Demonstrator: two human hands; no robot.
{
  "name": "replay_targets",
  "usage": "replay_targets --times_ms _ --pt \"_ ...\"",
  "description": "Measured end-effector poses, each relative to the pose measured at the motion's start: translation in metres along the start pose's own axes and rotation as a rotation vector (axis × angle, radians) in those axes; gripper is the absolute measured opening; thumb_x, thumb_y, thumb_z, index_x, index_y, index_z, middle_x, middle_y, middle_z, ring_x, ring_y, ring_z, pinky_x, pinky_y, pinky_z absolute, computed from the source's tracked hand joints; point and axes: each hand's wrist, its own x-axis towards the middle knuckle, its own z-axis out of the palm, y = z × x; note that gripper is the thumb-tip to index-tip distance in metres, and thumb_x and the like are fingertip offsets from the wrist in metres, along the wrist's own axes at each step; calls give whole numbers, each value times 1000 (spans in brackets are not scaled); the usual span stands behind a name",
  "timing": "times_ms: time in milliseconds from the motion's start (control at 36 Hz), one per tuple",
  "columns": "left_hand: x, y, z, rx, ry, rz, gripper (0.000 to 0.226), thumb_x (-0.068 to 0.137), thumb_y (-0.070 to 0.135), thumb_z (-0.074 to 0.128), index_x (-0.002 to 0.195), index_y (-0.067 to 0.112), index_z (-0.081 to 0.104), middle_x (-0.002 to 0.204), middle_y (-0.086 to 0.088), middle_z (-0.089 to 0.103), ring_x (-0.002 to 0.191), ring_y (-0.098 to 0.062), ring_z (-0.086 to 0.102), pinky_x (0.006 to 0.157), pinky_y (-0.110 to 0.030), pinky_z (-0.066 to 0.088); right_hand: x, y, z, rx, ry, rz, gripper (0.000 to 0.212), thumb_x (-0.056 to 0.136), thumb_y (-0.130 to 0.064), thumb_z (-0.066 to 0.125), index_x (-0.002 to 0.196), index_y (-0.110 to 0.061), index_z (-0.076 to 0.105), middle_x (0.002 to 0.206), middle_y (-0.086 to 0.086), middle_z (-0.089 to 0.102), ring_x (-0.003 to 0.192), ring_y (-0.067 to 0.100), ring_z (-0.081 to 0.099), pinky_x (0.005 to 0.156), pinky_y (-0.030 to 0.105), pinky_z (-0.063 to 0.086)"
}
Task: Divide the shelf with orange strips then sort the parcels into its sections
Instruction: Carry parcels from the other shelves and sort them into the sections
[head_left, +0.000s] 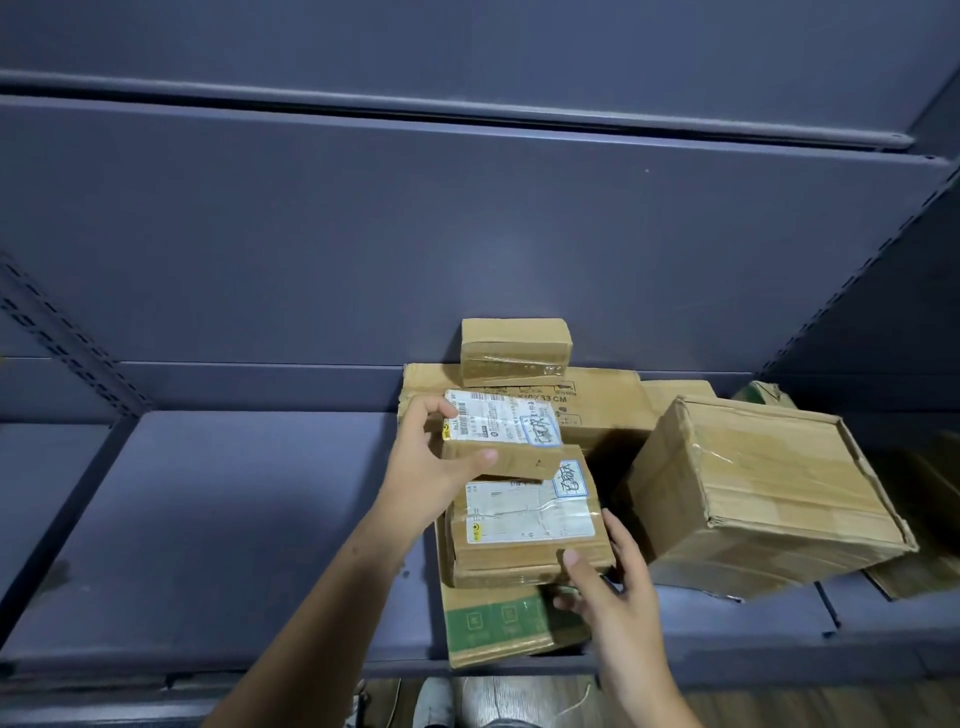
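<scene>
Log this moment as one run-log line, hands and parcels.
left hand: grips small labelled parcel | right hand: holds lower labelled parcel | shelf: no orange strips visible

Flat carton (597, 400) at the back — "33 CM" printed (the rest unclear); parcel labels illegible.
</scene>
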Motion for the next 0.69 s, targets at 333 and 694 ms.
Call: replay_targets --times_ms 333,694 --pt "-9 -13 -16 -136 23 30 80 74 -1 85 125 49 48 123 23 63 119 -7 61 86 -23 58 3 -9 8 16 -11 -22 59 71 -32 79 124 -50 58 119 -6 74 100 25 67 67 39 51" --pt "-13 -35 -35 -99 9 2 97 49 41 92 132 62 47 137 17 39 132 -19 51 107 -48 48 2 -14 20 67 -16 -51 103 34 -78 89 128 -49 58 115 -2 75 84 19 66 57 38 47"
